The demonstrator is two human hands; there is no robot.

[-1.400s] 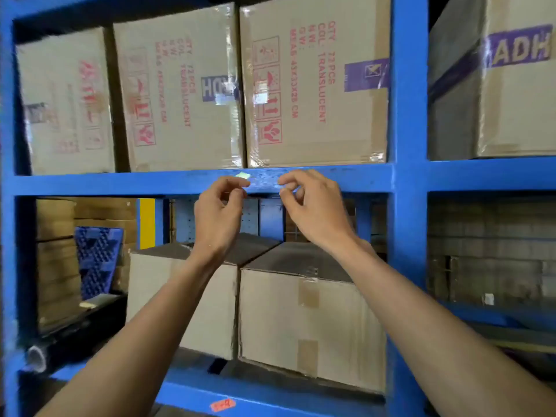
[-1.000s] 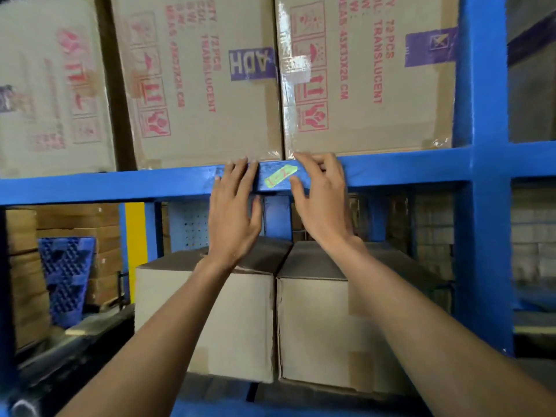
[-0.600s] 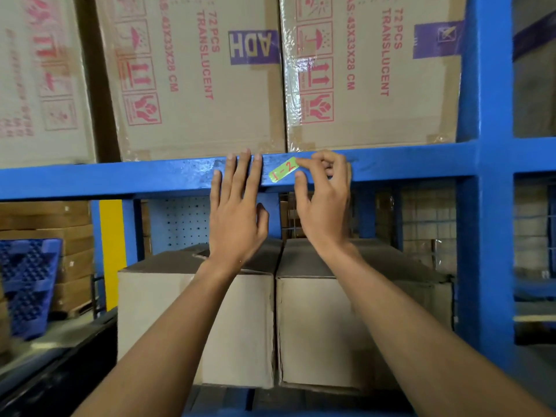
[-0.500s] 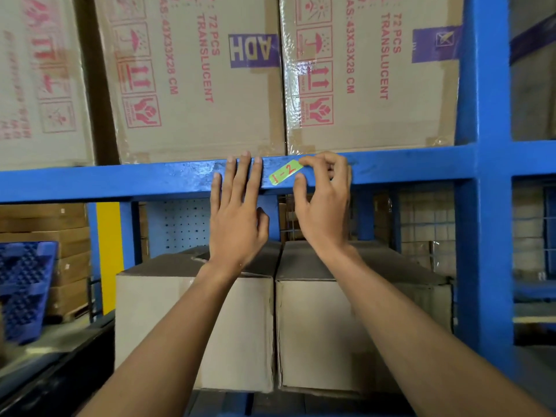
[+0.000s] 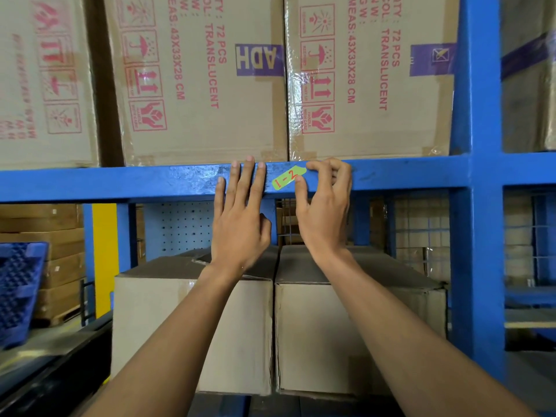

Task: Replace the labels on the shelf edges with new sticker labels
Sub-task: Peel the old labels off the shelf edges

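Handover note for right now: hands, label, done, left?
Left hand: fingers straight, flat against the blue shelf edge just left of the label.
Right hand: thumb and index finger pinch the right end of the green label.
Label reads "1-2", lies tilted on the beam, below the seam between two upper boxes.
Done: label is on the edge.
Left: probably straighten and press it flat, then move on.

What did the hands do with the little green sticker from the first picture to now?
At first both hands pinched the sticker in front of the beam. Then the green sticker went onto the blue shelf beam, tilted. The left hand let go and laid straight fingers flat on the beam beside it. The right hand stayed at the sticker's right end, thumb and forefinger on it. The boxes stayed put.
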